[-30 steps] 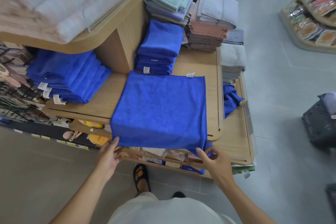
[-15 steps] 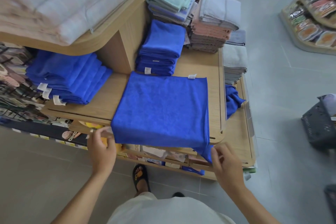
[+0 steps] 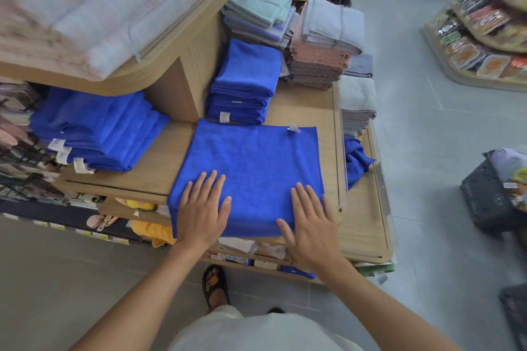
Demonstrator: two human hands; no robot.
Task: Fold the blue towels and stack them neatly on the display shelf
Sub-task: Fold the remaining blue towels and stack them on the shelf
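A blue towel [image 3: 251, 162] lies spread flat on the wooden display shelf [image 3: 148, 168], its near edge hanging slightly over the front. My left hand [image 3: 204, 209] presses flat on its near left part, fingers straight. My right hand [image 3: 312, 222] presses flat on its near right part, also with straight fingers. Behind the towel stands a stack of folded blue towels [image 3: 245, 85]. A second, leaning pile of folded blue towels [image 3: 99, 128] sits at the left under the upper shelf. A crumpled blue towel [image 3: 356, 162] lies to the right on the lower shelf.
Stacks of grey, pink and green towels [image 3: 319, 45] fill the back right of the shelf. A dark basket [image 3: 490, 196] stands on the floor at right. The upper shelf [image 3: 85, 8] with pale bedding overhangs at left. Goods racks line the far right aisle.
Both hands left the towel's hanging front edge and moved up onto its top surface, now pressing flat. The towel's near edge lies further back on the shelf than before.
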